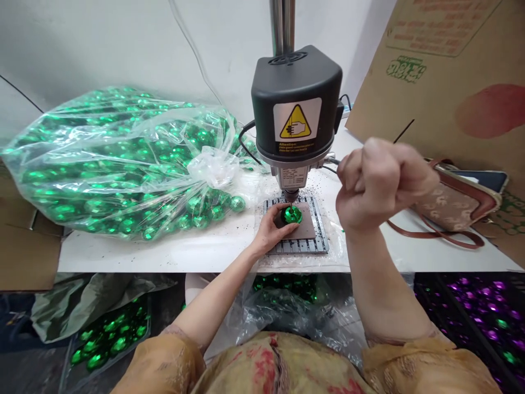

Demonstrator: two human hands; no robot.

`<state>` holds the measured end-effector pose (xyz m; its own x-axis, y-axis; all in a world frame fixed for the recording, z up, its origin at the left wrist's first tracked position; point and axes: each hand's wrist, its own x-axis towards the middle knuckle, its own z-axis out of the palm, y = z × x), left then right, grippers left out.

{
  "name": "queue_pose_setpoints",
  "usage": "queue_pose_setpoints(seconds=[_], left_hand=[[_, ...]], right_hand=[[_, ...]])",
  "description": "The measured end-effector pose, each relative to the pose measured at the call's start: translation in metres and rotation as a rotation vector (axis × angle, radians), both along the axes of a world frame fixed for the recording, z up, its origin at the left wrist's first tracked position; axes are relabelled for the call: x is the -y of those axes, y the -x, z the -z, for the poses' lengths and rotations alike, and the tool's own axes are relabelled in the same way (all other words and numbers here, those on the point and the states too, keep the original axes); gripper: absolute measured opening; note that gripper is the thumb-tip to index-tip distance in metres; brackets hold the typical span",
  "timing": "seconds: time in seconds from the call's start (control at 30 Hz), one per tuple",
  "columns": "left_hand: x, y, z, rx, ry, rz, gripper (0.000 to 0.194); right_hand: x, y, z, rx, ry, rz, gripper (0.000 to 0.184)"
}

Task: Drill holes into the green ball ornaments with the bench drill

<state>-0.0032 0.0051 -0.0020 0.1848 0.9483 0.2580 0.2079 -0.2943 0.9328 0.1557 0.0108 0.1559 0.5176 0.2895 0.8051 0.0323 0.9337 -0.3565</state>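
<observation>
My left hand (276, 225) grips a shiny green faceted ball (292, 215) between thumb and fingers. The ball sits on a brown board (305, 224) over the slotted metal base (322, 232) of a small drill press (296, 98). Directly above, the chuck (291, 195) points down, and its thin bit meets the top of the ball. My right hand (379, 178) is raised to the right of the machine. Its fingers are wrapped in a fist round the end of the feed lever (333, 160), most of which the hand hides.
A clear plastic bag (123, 158) full of green balls fills the table's left side. On the right stand a handbag (455, 200) with a brown strap and a large cardboard box (435, 82). Below the edge are bins of green balls (110, 334) and purple balls (479, 306).
</observation>
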Motion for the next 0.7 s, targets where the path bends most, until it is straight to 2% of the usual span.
queue_pose_setpoints(seconds=[0.03,0.13,0.2,0.23,0.3,0.4,0.47,0.53,0.6,0.7], left_hand=[[0.001,-0.001,-0.001,-0.009,-0.008,-0.036,0.052],[0.013,-0.002,-0.006,-0.079,-0.093,-0.217,0.047],[0.032,-0.004,-0.006,-0.149,-0.202,-0.323,0.046],[0.045,-0.006,-0.003,-0.186,-0.269,-0.323,0.046],[0.074,-0.011,0.008,-0.273,-0.442,-0.181,0.048],[0.115,-0.021,0.034,-0.513,-0.712,0.164,0.044],[0.13,-0.026,0.048,-0.65,-0.789,0.299,0.044],[0.128,-0.024,0.052,-0.649,-0.764,0.364,0.047],[0.107,-0.013,0.042,-0.556,-0.679,0.334,0.044],[0.04,0.021,0.01,-0.442,-0.466,0.084,0.027]], right_hand=[[-0.001,0.0,-0.011,-0.019,0.091,-0.026,0.046],[-0.004,0.001,-0.035,-0.014,0.179,-0.073,0.042],[-0.006,0.001,-0.042,-0.031,0.193,-0.084,0.042],[-0.007,0.001,-0.042,-0.038,0.197,-0.091,0.042],[-0.008,0.0,-0.041,-0.036,0.195,-0.107,0.042],[-0.009,-0.001,-0.037,-0.051,0.153,-0.132,0.042],[-0.01,-0.001,-0.036,-0.063,0.135,-0.133,0.042],[-0.01,-0.002,-0.036,-0.055,0.148,-0.126,0.041],[-0.01,-0.002,-0.036,-0.042,0.157,-0.117,0.042],[-0.01,-0.001,-0.035,-0.039,0.146,-0.114,0.046]])
